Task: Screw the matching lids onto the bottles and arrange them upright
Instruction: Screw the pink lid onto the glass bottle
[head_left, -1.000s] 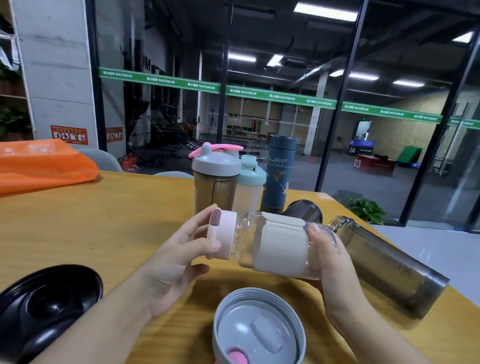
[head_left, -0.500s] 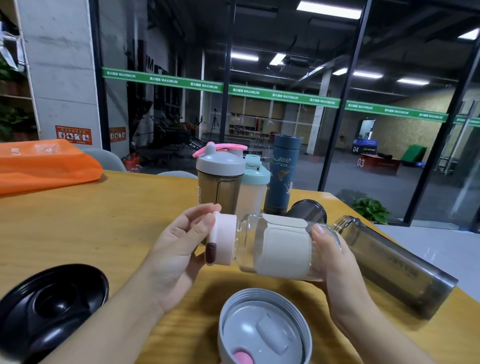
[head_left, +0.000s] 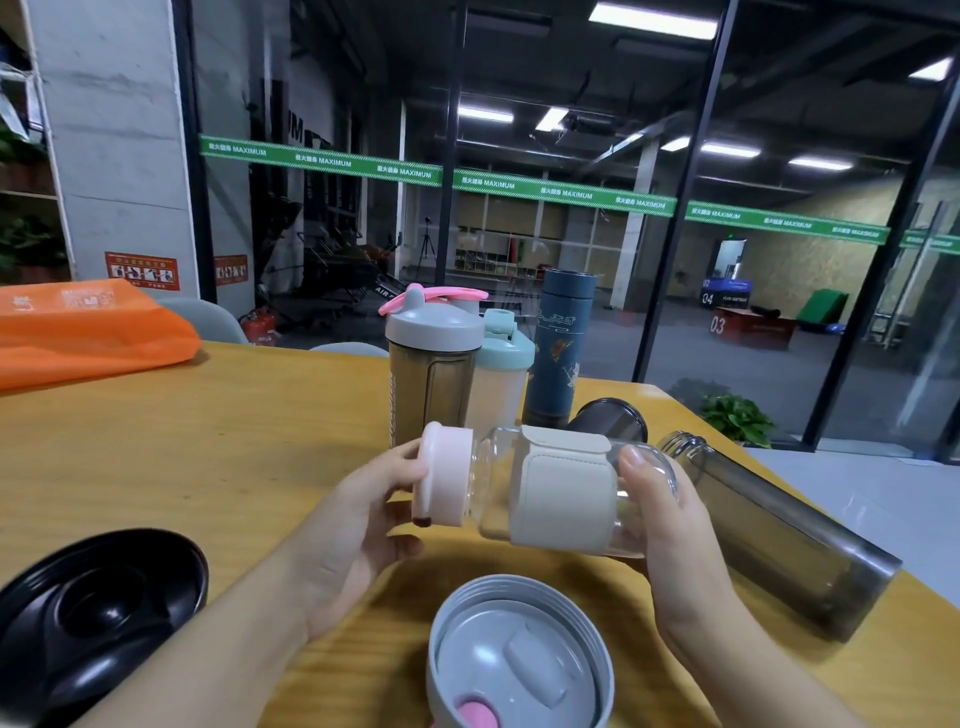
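A person holds a clear glass bottle (head_left: 563, 486) on its side above a yellow wooden table (head_left: 182, 441), the bottle wrapped in a cream sleeve (head_left: 563, 486). The right hand (head_left: 670, 525) grips the bottle's base end, thumb curled over the top of the glass. The left hand (head_left: 353, 530) curls its fingers around the pale pink lid (head_left: 441, 480), which sits on the bottle's mouth, pointing left. Beyond the hands three capped bottles stand upright, close together: a smoky shaker with a grey and pink lid (head_left: 434, 364), a frosted shaker with a mint lid (head_left: 501, 374), and a dark blue flask (head_left: 558, 348). A long smoky grey bottle (head_left: 779, 535) lies on its side at the right, uncapped. A grey lid (head_left: 519, 660) lies upturned nearest the viewer, a black lid (head_left: 98, 613) at the lower left. An orange bag (head_left: 88, 330) rests on the far left of the table.
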